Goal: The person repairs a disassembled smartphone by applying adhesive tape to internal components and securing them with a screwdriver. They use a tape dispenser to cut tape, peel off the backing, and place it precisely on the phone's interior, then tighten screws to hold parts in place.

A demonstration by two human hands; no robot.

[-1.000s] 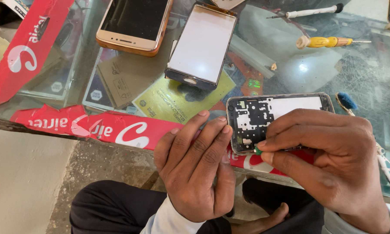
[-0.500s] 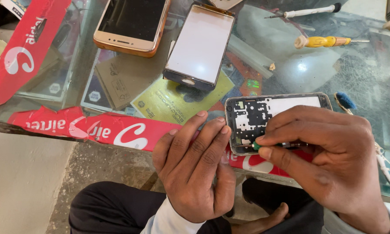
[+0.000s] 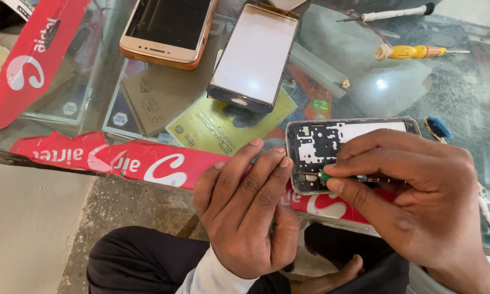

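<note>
Red banner strip, creased, runs along the near edge of the glass tabletop, far left to centre. Gold phone, screen up, lies at upper left; just right of it a second phone with a pale blank screen, tilted, over a yellow card that seems to sit under the glass. Left hand, centre foreground: released, fingers extended and spread, tips resting at the tabletop edge just beside the opened phone, grasping nothing. Opened phone, right of centre at the near edge: back off, silver frame, dark circuit board with small metal shields at its left end, white panel toward the right, far end hidden by the right hand. Right hand: clenched in a pinch on a thin screwdriver with a green collar, the tip at the lower part of the board. Step in hand, judged: working a small screw or part on the board; the next move likely calls for steady tip placement and the phone kept from sliding. Upper right: white-handled screwdriver, yellow-handled screwdriver, blue brush near the frame.
</note>
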